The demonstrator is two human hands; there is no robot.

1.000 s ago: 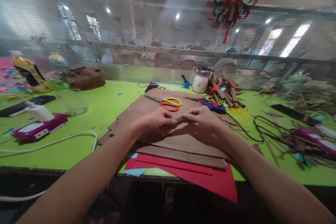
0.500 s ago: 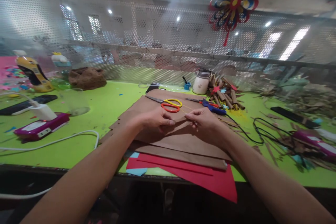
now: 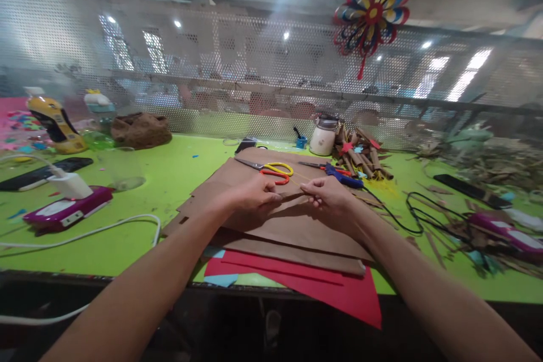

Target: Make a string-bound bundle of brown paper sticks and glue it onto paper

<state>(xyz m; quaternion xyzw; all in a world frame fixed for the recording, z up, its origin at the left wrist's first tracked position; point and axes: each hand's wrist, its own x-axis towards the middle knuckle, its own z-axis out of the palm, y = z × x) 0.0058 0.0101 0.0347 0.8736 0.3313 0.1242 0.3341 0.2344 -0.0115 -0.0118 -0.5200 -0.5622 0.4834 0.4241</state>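
Observation:
My right hand (image 3: 326, 192) is closed in a pinch on a thin yellow string (image 3: 302, 176). To its left, my left hand (image 3: 258, 192) has its fingers bent together; whatever they hold is hidden. Both hands are just above a stack of brown paper sheets (image 3: 250, 232). Just beyond my left hand lie scissors (image 3: 280, 168) with one yellow and one orange handle loop. Past my right hand rest a blue glue gun (image 3: 347, 177) and a second tool with red handles (image 3: 314, 166).
Red paper (image 3: 356, 294) juts over the table's front edge. A white jar (image 3: 323, 137) and paper rolls (image 3: 369, 155) stand at the back. Purple power strips (image 3: 70, 209) with cables lie at both sides. A clear cup (image 3: 125, 172) and yellow bottle (image 3: 57, 124) are left.
The view has shifted very slightly. Both hands keep nearly the same place and grip above the brown paper.

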